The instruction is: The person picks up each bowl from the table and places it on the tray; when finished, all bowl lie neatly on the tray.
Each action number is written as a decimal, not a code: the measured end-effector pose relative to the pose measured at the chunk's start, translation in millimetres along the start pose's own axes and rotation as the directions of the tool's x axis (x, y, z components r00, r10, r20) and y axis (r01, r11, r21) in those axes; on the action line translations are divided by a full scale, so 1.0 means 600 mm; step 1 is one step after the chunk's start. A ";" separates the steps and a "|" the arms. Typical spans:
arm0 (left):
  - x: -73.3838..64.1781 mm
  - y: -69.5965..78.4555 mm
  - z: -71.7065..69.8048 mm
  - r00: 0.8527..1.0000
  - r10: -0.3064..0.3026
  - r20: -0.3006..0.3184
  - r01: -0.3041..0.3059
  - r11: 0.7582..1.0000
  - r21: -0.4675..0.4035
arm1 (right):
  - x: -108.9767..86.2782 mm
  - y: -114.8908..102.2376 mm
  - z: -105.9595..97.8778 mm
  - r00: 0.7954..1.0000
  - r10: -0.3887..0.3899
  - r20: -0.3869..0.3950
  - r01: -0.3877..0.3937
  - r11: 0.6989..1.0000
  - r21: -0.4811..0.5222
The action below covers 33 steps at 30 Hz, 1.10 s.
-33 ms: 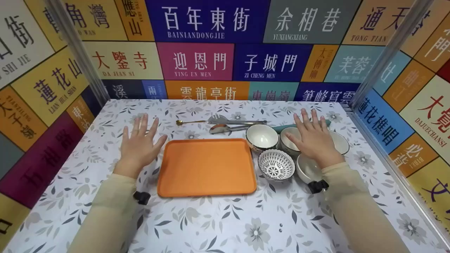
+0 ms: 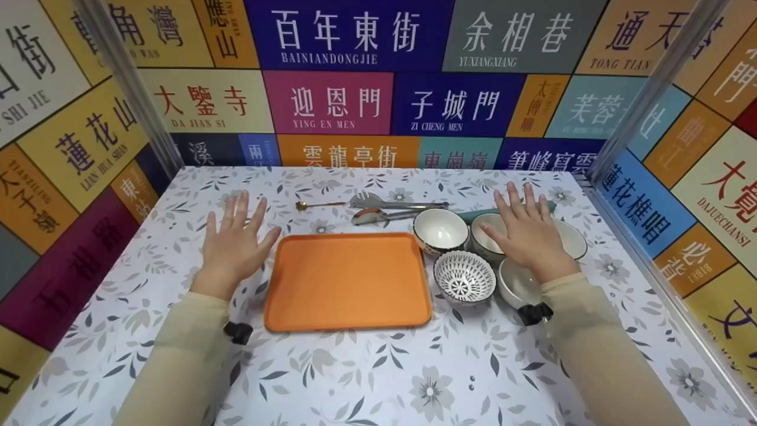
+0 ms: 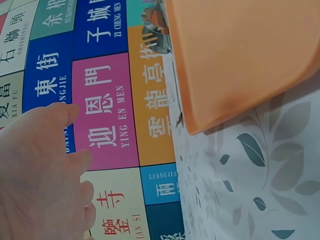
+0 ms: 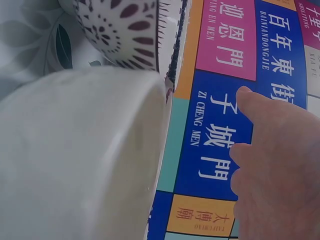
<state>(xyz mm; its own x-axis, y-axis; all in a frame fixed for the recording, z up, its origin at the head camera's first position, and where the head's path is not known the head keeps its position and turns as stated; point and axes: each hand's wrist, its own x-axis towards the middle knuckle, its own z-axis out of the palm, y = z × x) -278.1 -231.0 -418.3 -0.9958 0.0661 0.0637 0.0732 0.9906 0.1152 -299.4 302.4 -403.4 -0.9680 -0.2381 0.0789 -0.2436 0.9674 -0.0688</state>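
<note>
My left hand is spread flat with straight fingers, left of the orange tray, and holds nothing. My right hand hovers palm down with fingers spread over the bowls at the right, holding nothing. It partly hides a greenish bowl, a plain white bowl and another bowl at the far right. Beside the tray stand a white bowl with a dark rim and a black-and-white patterned bowl. In the right wrist view the white bowl looms close.
Behind the tray lie a small gold spoon, grey tongs and a spoon-ended metal utensil. A teal-handled thing passes behind the bowls. Printed sign panels wall in the flowered tabletop on the back and sides.
</note>
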 end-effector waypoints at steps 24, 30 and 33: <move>-0.126 -0.029 0.047 0.982 0.169 0.079 -0.137 0.941 -0.309 | -0.053 -0.035 0.018 0.964 -0.264 -0.013 0.253 0.909 0.332; -0.153 -0.036 0.067 0.963 0.262 0.058 -0.225 0.907 -0.357 | -0.063 -0.044 0.027 0.956 -0.291 0.036 0.270 0.923 0.275; -0.152 -0.035 0.070 0.959 0.280 0.052 -0.240 0.894 -0.379 | -0.064 -0.045 0.031 0.956 -0.286 0.062 0.261 0.929 0.262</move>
<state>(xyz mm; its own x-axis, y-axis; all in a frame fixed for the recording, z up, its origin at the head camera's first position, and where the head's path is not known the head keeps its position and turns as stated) -191.0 -252.7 -468.0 -0.9370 0.3467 0.0419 0.3257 0.8242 0.4632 -256.7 284.1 -422.9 -0.8595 -0.5100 0.0330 -0.4948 0.8141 -0.3040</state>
